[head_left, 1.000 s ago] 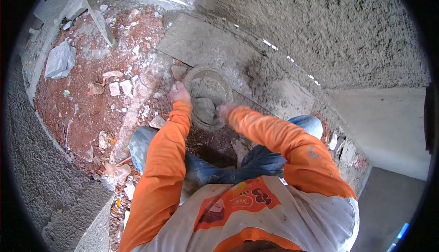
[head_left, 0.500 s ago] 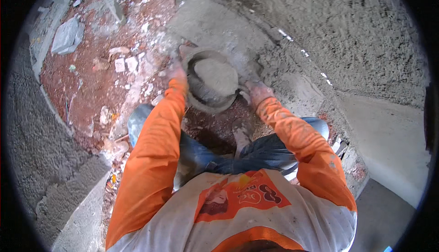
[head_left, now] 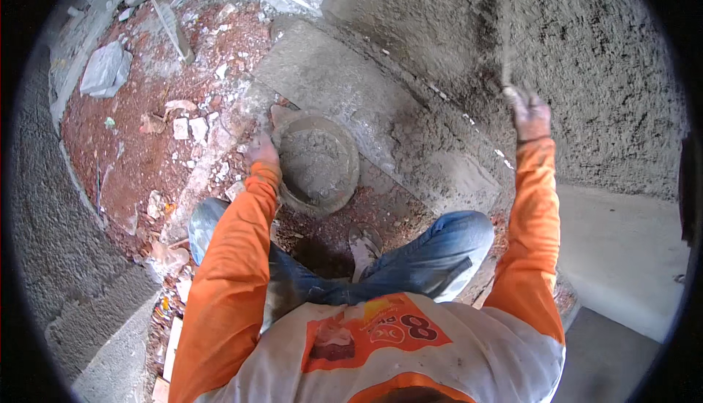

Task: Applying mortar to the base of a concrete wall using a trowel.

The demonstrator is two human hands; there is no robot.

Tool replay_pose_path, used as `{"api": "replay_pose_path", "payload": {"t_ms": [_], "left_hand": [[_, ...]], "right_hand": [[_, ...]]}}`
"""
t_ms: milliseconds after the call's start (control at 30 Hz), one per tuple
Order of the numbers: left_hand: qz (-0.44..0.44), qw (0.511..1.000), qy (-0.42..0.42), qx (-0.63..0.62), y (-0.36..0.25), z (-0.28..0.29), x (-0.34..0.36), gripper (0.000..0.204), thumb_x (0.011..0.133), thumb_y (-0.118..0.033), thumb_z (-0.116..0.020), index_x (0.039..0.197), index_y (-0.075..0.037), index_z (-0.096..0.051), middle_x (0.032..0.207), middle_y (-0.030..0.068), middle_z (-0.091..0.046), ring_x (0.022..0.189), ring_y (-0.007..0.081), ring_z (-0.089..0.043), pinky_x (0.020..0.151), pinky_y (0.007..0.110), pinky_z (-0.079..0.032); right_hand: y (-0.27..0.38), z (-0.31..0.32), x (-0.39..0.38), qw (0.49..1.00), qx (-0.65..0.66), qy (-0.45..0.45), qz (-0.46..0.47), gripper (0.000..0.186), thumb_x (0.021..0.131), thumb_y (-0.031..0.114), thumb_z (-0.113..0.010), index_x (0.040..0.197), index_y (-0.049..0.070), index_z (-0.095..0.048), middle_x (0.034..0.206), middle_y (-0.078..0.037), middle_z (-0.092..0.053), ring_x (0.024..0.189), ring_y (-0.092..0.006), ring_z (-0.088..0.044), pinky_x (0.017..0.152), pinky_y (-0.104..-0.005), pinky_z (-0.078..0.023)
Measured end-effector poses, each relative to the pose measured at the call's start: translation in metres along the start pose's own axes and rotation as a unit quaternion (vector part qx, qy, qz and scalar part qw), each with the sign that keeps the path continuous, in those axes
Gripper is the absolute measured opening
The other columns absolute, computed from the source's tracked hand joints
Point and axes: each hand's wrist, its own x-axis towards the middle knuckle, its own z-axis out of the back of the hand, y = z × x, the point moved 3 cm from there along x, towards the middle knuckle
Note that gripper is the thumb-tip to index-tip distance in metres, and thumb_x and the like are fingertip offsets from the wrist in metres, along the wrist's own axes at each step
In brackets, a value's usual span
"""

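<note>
Gray mortar (head_left: pixel 315 154) sits in a round basin (head_left: pixel 348 169) between my bent legs. My left hand (head_left: pixel 261 147) is closed on the basin's left rim. My right hand (head_left: pixel 529 114) is raised to the right, fingers wrapped round a hand tool (head_left: pixel 507 62) whose far end is blurred against the rough mortar-coated wall (head_left: pixel 600 51). A darker, smeared patch of mortar (head_left: pixel 483 30) shows on the wall just beside that tool.
Red soil with rubble (head_left: pixel 139 154) lies on the left, with a gray block (head_left: pixel 106 72) and a leaning post (head_left: pixel 172 26) behind. A concrete slab (head_left: pixel 315 59) adjoins the wall's foot. A smooth pale surface (head_left: pixel 615 249) is at lower right, a rough wall (head_left: pixel 44 191) at far left.
My right hand has moved from the basin up and right to the wall with the tool. My left hand has stayed at the basin's rim.
</note>
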Motion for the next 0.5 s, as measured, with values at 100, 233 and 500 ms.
{"api": "replay_pose_path", "payload": {"t_ms": [100, 233, 500], "left_hand": [[0.007, 0.999, 0.048, 0.022, 0.002, -0.005, 0.004, 0.041, 0.078, -0.033, -0.048, 0.078, 0.006, -0.061, 0.074, 0.0203, -0.062, 0.070, 0.0296, -0.060, 0.067, 0.040, -0.044], [-0.011, 0.998, 0.063, -0.015, 0.004, -0.007, 0.005, 0.038, 0.080, -0.030, -0.047, 0.076, 0.006, -0.060, 0.070, 0.0179, -0.062, 0.066, 0.0277, -0.058, 0.066, 0.039, -0.044], [-0.067, 0.995, 0.054, 0.044, -0.027, 0.008, -0.041, 0.038, 0.081, -0.028, -0.044, 0.073, 0.007, -0.057, 0.066, 0.0202, -0.059, 0.062, 0.0320, -0.055, 0.061, 0.041, -0.042]], "right_hand": [[0.003, 0.000, -0.022, 0.992, -0.097, 0.014, 0.083, 0.033, 0.082, 0.024, -0.055, 0.108, 0.004, -0.055, 0.084, -0.014, -0.063, 0.081, -0.0258, -0.060, 0.069, -0.0389, -0.049], [-0.009, -0.139, -0.062, 0.910, -0.235, 0.284, 0.190, 0.036, 0.078, 0.017, -0.051, 0.113, 0.007, -0.052, 0.097, -0.021, -0.058, 0.092, -0.0360, -0.056, 0.080, -0.0406, -0.046], [-0.021, -0.332, -0.200, 0.831, -0.312, 0.443, 0.124, 0.036, 0.088, 0.034, -0.039, 0.115, 0.016, -0.053, 0.112, -0.011, -0.055, 0.104, -0.0313, -0.053, 0.093, -0.0434, -0.038]]}}
